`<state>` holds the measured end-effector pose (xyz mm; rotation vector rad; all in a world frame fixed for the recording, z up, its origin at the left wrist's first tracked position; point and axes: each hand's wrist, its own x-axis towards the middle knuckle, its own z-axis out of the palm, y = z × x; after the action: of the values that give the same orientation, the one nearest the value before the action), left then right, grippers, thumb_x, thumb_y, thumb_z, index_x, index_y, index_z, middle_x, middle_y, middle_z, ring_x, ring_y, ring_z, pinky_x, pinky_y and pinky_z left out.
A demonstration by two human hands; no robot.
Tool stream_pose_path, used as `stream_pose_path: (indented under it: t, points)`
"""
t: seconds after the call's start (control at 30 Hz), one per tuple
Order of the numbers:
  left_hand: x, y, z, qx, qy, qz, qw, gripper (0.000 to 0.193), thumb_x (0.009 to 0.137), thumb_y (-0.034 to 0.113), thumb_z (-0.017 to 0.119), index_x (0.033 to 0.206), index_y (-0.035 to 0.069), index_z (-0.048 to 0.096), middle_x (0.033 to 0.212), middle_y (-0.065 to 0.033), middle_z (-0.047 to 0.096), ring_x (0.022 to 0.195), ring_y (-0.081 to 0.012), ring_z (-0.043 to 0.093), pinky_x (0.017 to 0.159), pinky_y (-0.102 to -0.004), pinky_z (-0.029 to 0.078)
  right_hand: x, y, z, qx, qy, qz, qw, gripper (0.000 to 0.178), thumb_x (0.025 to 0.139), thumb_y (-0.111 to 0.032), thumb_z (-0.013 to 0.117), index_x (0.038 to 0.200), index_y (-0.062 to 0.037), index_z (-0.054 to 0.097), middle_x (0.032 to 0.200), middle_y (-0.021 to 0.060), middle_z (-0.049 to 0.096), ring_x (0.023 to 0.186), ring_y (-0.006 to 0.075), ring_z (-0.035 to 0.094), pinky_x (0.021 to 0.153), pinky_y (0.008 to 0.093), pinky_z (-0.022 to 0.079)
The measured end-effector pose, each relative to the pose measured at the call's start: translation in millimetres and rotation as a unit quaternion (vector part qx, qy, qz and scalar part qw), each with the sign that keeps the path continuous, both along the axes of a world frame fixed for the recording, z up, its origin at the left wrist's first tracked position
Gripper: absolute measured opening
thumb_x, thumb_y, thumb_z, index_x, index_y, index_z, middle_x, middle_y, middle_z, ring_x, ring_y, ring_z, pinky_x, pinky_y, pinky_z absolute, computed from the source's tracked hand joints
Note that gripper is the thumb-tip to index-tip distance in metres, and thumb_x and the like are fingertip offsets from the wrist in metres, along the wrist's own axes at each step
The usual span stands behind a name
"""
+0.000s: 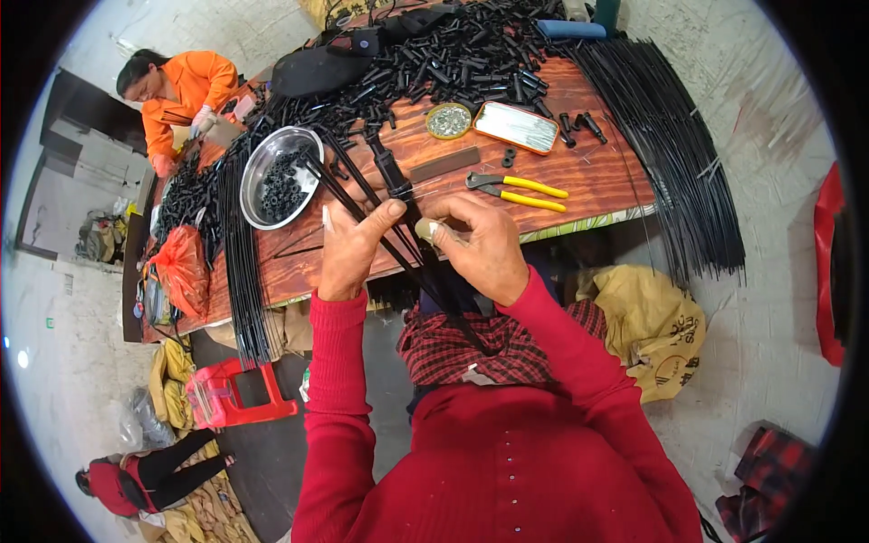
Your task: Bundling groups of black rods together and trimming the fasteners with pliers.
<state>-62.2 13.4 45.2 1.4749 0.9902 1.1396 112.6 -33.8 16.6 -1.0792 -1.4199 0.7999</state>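
In my left hand [349, 246], closed in front of me over the table's near edge, is a bundle of long thin black rods [339, 187]. A thicker black plastic tube [390, 168] stands up among them, and their lower ends reach down to my lap. Close on the right, my right hand [487, 250] has its fingers bent together by the tube, with a tan cover on the thumb. A fine wire-like line shows near those fingertips; what they pinch is too small to make out.
The wooden table [579, 118] bears a metal bowl [252, 185] of small black parts, yellow-handled pliers [534, 193], a round tin [448, 121], a rectangular tin [516, 128] and a heap of black plastic pieces [480, 54]. Black rods [670, 154] overhang the right edge. A co-worker [195, 90] sits far left.
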Motion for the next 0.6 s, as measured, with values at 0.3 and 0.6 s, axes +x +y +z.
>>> stream_pose_path:
  t: [0.3,0.6]
  points:
    - [7.9,-7.3,10.7,0.001,-0.018,-0.013,1.000,0.035,0.082,0.008,0.073,0.114,-0.004,0.065,0.102,-0.0104,0.070,0.094,-0.0179,0.065,0.085,-0.0318,0.053,2.7,9.4,13.2,-0.020,0.034,-0.063,0.997,0.024,0.083,-0.019,0.072,0.093,-0.0017,0.058,0.078,0.0093,0.068,0.069,0.0219,0.069,0.063,0.0342,0.052]
    - [4.6,-6.9,8.8,0.009,-0.027,-0.037,0.999,0.034,0.082,0.006,0.072,0.113,-0.004,0.064,0.103,-0.0111,0.070,0.095,-0.0180,0.066,0.085,-0.0322,0.053,2.1,11.6,10.0,-0.061,0.187,0.031,0.980,0.020,0.090,-0.017,0.066,0.092,0.0015,0.060,0.076,0.0097,0.063,0.069,0.0167,0.067,0.063,0.0304,0.051]
